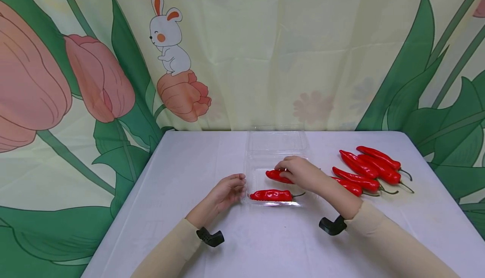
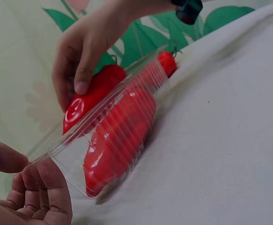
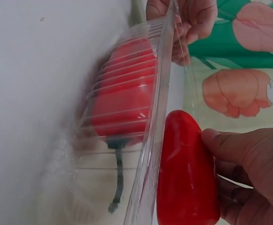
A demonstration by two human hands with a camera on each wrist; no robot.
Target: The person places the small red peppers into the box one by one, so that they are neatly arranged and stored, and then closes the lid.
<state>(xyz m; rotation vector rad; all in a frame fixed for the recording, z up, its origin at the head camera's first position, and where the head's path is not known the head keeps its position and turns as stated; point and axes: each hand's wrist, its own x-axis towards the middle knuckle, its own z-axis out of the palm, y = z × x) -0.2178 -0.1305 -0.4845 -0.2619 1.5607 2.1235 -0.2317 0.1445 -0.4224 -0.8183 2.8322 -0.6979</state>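
Note:
A clear plastic clamshell container lies with its lid raised at the back. Inside, a red chili pepper lies along the front wall, its green stem to the right. My right hand holds a second red pepper between thumb and fingers, over the container behind the first one. At the left edge, my left hand pinches the container's rim, the thumb on top and the fingers underneath, as the left wrist view shows.
Several more red peppers with green stems lie in a loose pile to the right, partly behind the right forearm. A white cloth covers the table. Behind it hangs a curtain printed with tulips and a rabbit.

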